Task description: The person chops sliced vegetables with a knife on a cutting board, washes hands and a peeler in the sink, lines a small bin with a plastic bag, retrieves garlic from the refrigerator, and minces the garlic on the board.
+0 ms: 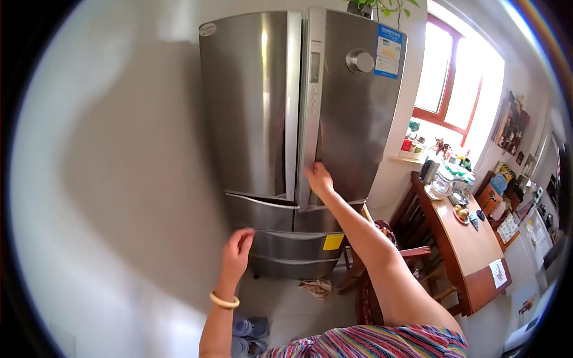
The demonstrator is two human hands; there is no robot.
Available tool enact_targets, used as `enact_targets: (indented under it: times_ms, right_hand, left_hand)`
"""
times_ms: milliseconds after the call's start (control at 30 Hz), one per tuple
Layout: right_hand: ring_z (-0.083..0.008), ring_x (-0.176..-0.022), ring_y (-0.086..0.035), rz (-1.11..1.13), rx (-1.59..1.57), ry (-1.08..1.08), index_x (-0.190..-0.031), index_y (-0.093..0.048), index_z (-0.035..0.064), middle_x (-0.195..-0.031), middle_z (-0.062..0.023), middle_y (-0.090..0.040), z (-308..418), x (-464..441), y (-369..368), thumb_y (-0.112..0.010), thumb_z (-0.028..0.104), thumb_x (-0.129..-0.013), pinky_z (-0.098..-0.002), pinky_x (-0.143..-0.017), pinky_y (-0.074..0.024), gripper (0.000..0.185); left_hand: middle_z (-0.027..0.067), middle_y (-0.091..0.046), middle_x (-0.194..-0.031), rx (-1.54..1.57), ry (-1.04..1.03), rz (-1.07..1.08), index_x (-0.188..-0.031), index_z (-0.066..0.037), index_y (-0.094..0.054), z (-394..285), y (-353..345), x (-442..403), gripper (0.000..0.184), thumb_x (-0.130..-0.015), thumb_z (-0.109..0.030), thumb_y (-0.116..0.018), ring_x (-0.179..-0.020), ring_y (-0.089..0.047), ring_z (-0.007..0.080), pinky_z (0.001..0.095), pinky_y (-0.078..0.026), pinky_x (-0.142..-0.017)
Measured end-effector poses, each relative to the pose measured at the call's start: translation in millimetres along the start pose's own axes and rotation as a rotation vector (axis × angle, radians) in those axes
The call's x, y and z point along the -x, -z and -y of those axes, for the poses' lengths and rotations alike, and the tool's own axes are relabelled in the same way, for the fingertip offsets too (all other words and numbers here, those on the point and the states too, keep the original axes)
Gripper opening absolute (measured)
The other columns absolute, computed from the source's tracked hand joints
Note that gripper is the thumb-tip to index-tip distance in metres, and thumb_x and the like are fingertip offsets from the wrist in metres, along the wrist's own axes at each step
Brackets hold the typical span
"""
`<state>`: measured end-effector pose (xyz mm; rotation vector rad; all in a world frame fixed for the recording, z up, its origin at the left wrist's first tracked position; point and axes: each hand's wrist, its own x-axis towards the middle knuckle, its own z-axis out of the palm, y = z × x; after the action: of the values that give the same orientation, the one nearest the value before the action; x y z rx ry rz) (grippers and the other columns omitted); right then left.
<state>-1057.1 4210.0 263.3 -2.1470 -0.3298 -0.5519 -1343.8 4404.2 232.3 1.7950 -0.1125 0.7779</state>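
Silver refrigerator (245, 107): right hand (320, 181) gripping upper-right door (352, 125) at inner edge; left hand (238, 247) empty, loosely curled, near refrigerator's lower left.

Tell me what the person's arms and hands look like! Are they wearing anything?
The left hand and right hand wear no gloves. A chunky, round, pale-yellow bracelet circles the left wrist; the right wrist shows none. Both forearms are uncovered. Colourful striped clothing shows by the right upper arm.
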Motion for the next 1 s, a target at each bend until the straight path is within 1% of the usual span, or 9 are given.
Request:
enact_targets:
  times_ms: [67, 200, 467, 533, 567, 700, 800, 933, 1000]
  right_hand:
    - [-0.0357, -0.092, -0.06, 0.054, -0.088, 0.039, -0.106, -0.053, 0.0013, -0.095, -0.019, -0.063, 14, 46, 46, -0.056, 0.04, -0.086, -0.0414, -0.079, -0.0472, 0.044]
    - [-0.0165, -0.096, -0.056, 0.031, -0.494, -0.023, -0.122, -0.05, -0.0015, -0.108, -0.0088, -0.059, -14, 123, 118, -0.052, 0.027, -0.095, -0.029, -0.084, -0.0453, 0.039]
    - [-0.014, -0.095, -0.055, -0.058, -0.4, -0.146, -0.124, -0.051, 0.0024, -0.11, -0.0032, -0.059, -125, 166, 281, -0.034, 0.062, -0.093, -0.0284, -0.079, -0.0448, 0.069]
    - [-0.0134, -0.092, -0.055, -0.092, -0.329, -0.228, -0.124, -0.052, 0.0034, -0.111, -0.0027, -0.058, -140, 160, 310, -0.034, 0.064, -0.091, -0.0272, -0.079, -0.0435, 0.071]
    - [-0.0096, -0.081, -0.05, -0.13, -0.373, -0.199, -0.118, -0.055, 0.0064, -0.098, 0.0021, -0.057, -156, 153, 312, -0.035, 0.064, -0.091, -0.0247, -0.072, -0.0409, 0.066]
    - [-0.0061, -0.066, -0.033, -0.171, -0.435, -0.281, -0.103, -0.057, 0.0127, -0.076, 0.0084, -0.038, -175, 136, 333, -0.036, 0.062, -0.092, -0.0235, -0.06, -0.0315, 0.055]
    - [-0.0073, -0.073, -0.039, -0.18, -0.482, -0.244, -0.109, -0.056, 0.0118, -0.084, 0.0067, -0.045, -170, 128, 340, -0.036, 0.061, -0.093, -0.0242, -0.065, -0.0356, 0.056]
    - [-0.008, -0.077, -0.041, -0.148, -0.479, -0.209, -0.112, -0.055, 0.0112, -0.089, 0.0064, -0.048, -186, 121, 346, -0.034, 0.061, -0.093, -0.0253, -0.069, -0.037, 0.057]
    - [-0.008, -0.078, -0.041, -0.128, -0.493, -0.239, -0.113, -0.055, 0.0113, -0.091, 0.0065, -0.049, -202, 117, 344, -0.033, 0.061, -0.093, -0.0256, -0.07, -0.0371, 0.058]
  left_hand:
    - [0.0051, -0.063, -0.084, 0.035, -0.181, -0.02, -0.1, 0.0, -0.061, -30, -15, -48, 0.014, -0.091, -0.008, -0.055, -0.071, -0.056, 0.0099, 0.0228, -0.045, -0.065]
    - [0.0027, -0.06, -0.082, 0.138, -0.377, -0.117, -0.097, -0.001, -0.063, -86, -41, -126, 0.013, -0.091, -0.009, -0.054, -0.074, -0.051, 0.0077, 0.0218, -0.041, -0.064]
    - [0.0048, -0.065, -0.087, 0.295, -0.666, -0.084, -0.097, -0.001, -0.064, -240, -117, -235, 0.018, -0.091, -0.014, -0.055, -0.078, -0.056, 0.0088, 0.023, -0.044, -0.066]
    - [0.0073, -0.066, -0.089, 0.3, -0.805, -0.004, -0.099, -0.002, -0.064, -274, -152, -270, 0.021, -0.088, -0.018, -0.057, -0.081, -0.061, 0.015, 0.0285, -0.047, -0.072]
    - [0.0089, -0.066, -0.089, 0.138, -0.863, -0.01, -0.099, -0.003, -0.064, -288, -168, -288, 0.025, -0.087, -0.023, -0.058, -0.083, -0.062, 0.0192, 0.0312, -0.048, -0.074]
    - [0.0095, -0.067, -0.093, -0.323, -0.678, 0.428, -0.099, -0.003, -0.068, -348, -239, -347, 0.036, -0.082, -0.034, -0.063, -0.088, -0.061, 0.0203, 0.0323, -0.048, -0.077]
    - [0.0091, -0.067, -0.09, -0.752, -0.586, 0.439, -0.099, -0.006, -0.069, -378, -281, -341, 0.038, -0.078, -0.037, -0.067, -0.083, -0.06, 0.0216, 0.0338, -0.048, -0.073]
    - [0.0096, -0.069, -0.08, -0.665, -0.59, 0.622, -0.092, -0.002, -0.068, -380, -310, -351, 0.034, -0.069, -0.028, -0.069, -0.076, -0.065, 0.0238, 0.0368, -0.051, -0.07]
    - [0.0097, -0.068, -0.075, -0.484, -0.559, 0.495, -0.089, -0.003, -0.068, -371, -326, -369, 0.028, -0.068, -0.021, -0.067, -0.075, -0.065, 0.0236, 0.0369, -0.051, -0.069]
